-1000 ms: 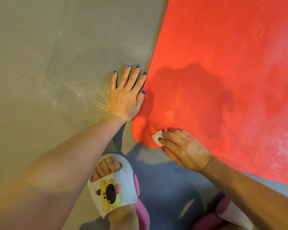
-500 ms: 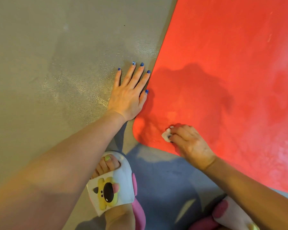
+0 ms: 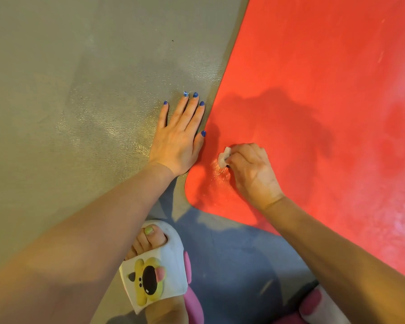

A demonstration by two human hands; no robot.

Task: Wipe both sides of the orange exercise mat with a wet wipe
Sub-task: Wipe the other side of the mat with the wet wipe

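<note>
The orange exercise mat [image 3: 313, 94] lies flat on the floor and fills the right half of the view, its rounded near-left corner toward me. My right hand [image 3: 250, 171] grips a small crumpled white wet wipe [image 3: 223, 155] and presses it on the mat near that corner. A damp glossy streak shows on the mat just below the wipe. My left hand [image 3: 180, 136] rests flat on the grey floor beside the mat's left edge, fingers straight, thumb at the mat's border.
Grey textured floor [image 3: 80, 101] spreads to the left. My left foot in a white slipper with a yellow cartoon figure [image 3: 154, 270] stands near the mat's corner. Part of the other slipper [image 3: 313, 305] shows at the bottom right.
My right hand has slid the wipe away from the mat's near corner, farther up the mat. The left hand stays planted on the floor.
</note>
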